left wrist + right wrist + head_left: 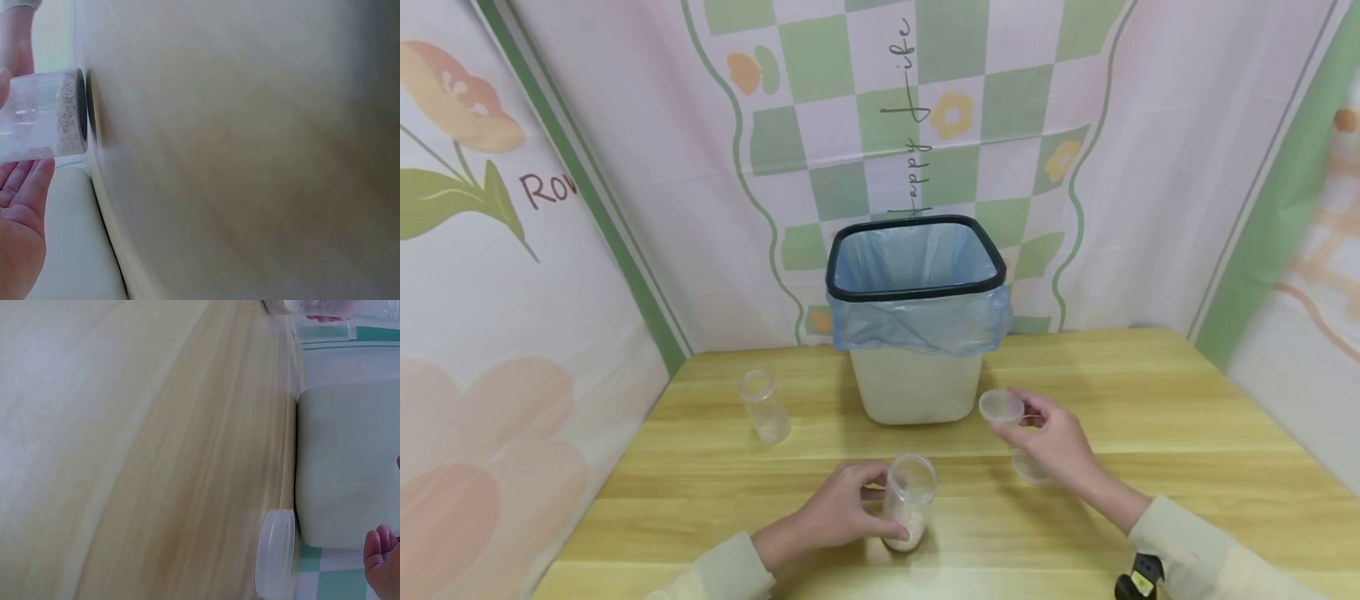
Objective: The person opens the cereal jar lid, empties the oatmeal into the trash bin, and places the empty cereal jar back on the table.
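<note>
My left hand (846,508) grips a clear plastic jar (910,496) around its side, thumb in front. The jar is uncapped, and pale flakes or grains (67,115) fill its lower part. Its base is at or just above the tabletop; the left wrist view does not settle which. Between thumb and fingers, my right hand (1060,442) pinches a round translucent lid (1000,407) above the table. Below that hand a second translucent lid (275,553) lies on the wood, partly hidden by the hand in the head view. Further left stands another clear jar (766,410), apparently without contents.
A whitish bin (917,387) with a black rim and blue liner bag (917,321) stands at the table's back, behind both hands. Patterned curtains (880,125) enclose the back and sides. A small black object (1138,577) shows beside my right sleeve.
</note>
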The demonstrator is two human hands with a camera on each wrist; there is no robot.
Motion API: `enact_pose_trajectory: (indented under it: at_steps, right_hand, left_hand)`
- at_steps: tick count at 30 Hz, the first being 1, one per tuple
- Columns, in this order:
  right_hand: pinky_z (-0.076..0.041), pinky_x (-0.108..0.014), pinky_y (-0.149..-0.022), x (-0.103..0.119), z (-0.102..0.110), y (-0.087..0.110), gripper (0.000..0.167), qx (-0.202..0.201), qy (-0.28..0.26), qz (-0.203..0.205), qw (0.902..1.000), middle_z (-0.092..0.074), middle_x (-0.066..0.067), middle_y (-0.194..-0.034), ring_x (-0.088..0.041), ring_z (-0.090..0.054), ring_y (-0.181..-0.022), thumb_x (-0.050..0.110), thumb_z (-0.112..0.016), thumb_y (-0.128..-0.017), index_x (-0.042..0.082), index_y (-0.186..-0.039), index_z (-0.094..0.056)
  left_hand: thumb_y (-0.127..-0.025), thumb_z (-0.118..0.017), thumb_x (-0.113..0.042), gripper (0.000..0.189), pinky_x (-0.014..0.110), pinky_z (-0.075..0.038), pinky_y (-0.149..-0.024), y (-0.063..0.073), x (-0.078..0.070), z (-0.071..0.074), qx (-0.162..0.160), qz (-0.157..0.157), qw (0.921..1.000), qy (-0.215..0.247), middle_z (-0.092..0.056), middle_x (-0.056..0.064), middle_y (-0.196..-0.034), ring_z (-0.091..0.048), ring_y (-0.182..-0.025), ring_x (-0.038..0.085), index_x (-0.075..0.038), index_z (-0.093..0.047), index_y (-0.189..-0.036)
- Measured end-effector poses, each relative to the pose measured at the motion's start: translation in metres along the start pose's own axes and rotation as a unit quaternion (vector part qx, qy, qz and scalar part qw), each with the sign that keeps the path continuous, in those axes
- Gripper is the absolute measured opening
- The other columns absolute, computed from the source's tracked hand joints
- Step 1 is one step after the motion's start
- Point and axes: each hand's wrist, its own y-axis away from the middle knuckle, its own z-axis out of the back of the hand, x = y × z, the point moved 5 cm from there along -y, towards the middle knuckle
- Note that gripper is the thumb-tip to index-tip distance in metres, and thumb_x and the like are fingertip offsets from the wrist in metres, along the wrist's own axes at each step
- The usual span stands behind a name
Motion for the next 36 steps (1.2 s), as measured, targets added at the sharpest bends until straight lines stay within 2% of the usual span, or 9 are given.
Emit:
enact_pose_trajectory:
  at_steps: [8,17,25,31,36]
  right_hand:
    - [-0.052,-0.026,-0.075,-0.013,0.008,-0.01,0.066,-0.008,0.048,0.026,0.9985,-0.061,-0.019,-0.111,-0.029,-0.06,-0.095,0.025,-0.081,-0.081,-0.006,-0.132,-0.052]
    - [-0.048,-0.033,-0.074,-0.026,0.016,-0.019,0.066,-0.011,0.098,0.011,0.9951,-0.061,-0.016,-0.104,-0.027,-0.055,-0.091,0.028,-0.082,-0.079,-0.008,-0.127,-0.054]
    - [-0.053,-0.044,-0.077,-0.032,0.02,-0.02,0.067,0.016,0.105,-0.004,0.9943,-0.059,-0.024,-0.111,-0.034,-0.059,-0.095,0.029,-0.082,-0.079,-0.011,-0.122,-0.051]
    - [-0.053,-0.045,-0.074,-0.035,0.021,-0.021,0.058,0.037,0.134,-0.023,0.9901,-0.061,-0.02,-0.102,-0.033,-0.059,-0.09,0.021,-0.081,-0.072,-0.007,-0.112,-0.05]
    - [-0.053,-0.044,-0.072,-0.035,0.019,-0.022,0.054,0.057,0.146,-0.02,0.9875,-0.061,-0.018,-0.096,-0.031,-0.06,-0.086,0.019,-0.081,-0.069,-0.006,-0.107,-0.05]
  left_hand:
    - [-0.072,-0.087,-0.022,0.043,0.027,-0.053,-0.087,0.0,-0.001,0.0,0.002,0.005,1.0,0.008,-0.065,0.007,-0.11,-0.063,-0.101,0.012,-0.007,-0.064,-0.105]
    - [-0.071,-0.087,-0.02,0.043,0.027,-0.053,-0.088,0.0,-0.002,0.0,0.0,0.017,0.9998,0.013,-0.065,0.006,-0.109,-0.063,-0.101,0.013,-0.007,-0.064,-0.105]
    - [-0.07,-0.088,-0.017,0.045,0.027,-0.054,-0.087,-0.002,-0.001,-0.001,-0.001,0.015,0.9996,0.026,-0.065,0.009,-0.108,-0.064,-0.1,0.012,-0.003,-0.064,-0.106]
    - [-0.071,-0.088,-0.017,0.047,0.027,-0.054,-0.087,-0.001,0.0,-0.002,0.004,0.021,0.9993,0.032,-0.065,0.01,-0.109,-0.063,-0.1,0.012,0.0,-0.063,-0.107]
    - [-0.072,-0.087,-0.018,0.047,0.027,-0.054,-0.088,-0.002,0.0,-0.001,0.009,0.026,0.9988,0.04,-0.064,0.011,-0.11,-0.063,-0.102,0.012,0.0,-0.063,-0.108]
